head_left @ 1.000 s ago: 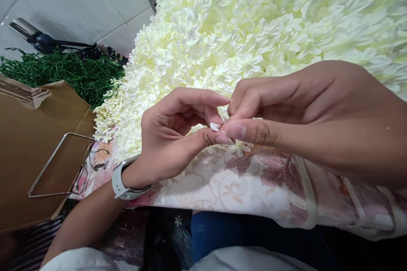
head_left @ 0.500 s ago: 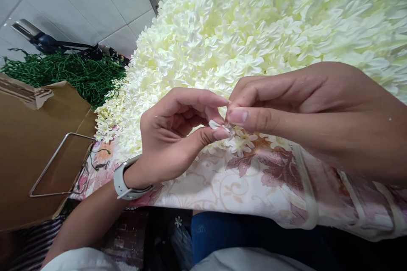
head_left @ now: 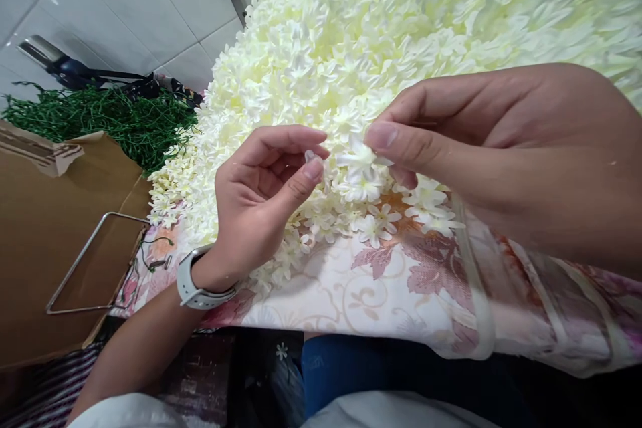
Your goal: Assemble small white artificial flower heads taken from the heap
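Both hands have parted since the earlier head frame, where their fingertips met over a white bit; the left hand (head_left: 255, 204) now sits lower-left of the right hand (head_left: 506, 134), with a gap between.

Head view: the right thumb and forefinger pinch a white flower (head_left: 358, 159), raised at the near edge of the pile (head_left: 321, 73). The left thumb and a curled finger seem to nip a small pale bit (head_left: 309, 156); what it is, I cannot tell.

As far as shows, the flower is free of the left hand, its parting from that hand done. A great many loose flowers remain in the pile, and green stems (head_left: 100, 120) lie heaped apart, behind the box (head_left: 60, 227). How many flowers have been handled cannot be told.

Differing too: the held flower's petals now show clearly, and more flowers are visible on the cloth (head_left: 321, 301) below the right hand. The box and stems look much as they did.
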A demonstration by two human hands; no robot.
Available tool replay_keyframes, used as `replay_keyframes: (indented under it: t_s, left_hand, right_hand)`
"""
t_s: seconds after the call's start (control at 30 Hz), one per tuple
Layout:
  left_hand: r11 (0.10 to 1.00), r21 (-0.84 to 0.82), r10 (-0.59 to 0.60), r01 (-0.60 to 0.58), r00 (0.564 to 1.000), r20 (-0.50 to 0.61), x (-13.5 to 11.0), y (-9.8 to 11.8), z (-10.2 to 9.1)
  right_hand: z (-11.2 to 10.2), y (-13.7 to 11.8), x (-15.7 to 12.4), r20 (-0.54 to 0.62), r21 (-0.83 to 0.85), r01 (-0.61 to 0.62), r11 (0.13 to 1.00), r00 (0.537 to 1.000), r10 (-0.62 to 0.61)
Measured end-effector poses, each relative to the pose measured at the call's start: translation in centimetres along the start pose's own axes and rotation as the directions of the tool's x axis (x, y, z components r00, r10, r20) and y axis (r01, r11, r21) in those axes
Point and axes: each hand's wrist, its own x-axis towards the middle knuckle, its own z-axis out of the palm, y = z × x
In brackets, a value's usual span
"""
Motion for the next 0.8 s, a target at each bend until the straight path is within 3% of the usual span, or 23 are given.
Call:
replay_keyframes:
  t_s: [0.2,0.43,0.63,0.8]
  left_hand:
    - [0.996,0.088,0.031,-0.031,0.999,-0.005,-0.3,0.6,0.4]
    - [0.991,0.131,0.044,-0.040,0.999,-0.023,-0.1,0.6,0.4]
    - [0.995,0.094,-0.034,0.023,0.992,0.121,-0.5,1.1,0.6]
    - [0.997,0.073,-0.006,0.002,0.999,0.046,-0.6,1.2,0.8]
  right_hand:
    - [0.4,0.1,-0.1,0.010,0.074,0.040,0.996,0.999,-0.041]
    - [0.3,0.1,-0.2,0.032,0.031,0.079,0.996,0.996,-0.080]
    - [0.2,-0.2,-0.4,0.099,-0.061,0.193,0.979,0.977,-0.186]
    - [0.4,-0.3,-0.4,0.086,-0.067,0.195,0.978,0.978,-0.189]
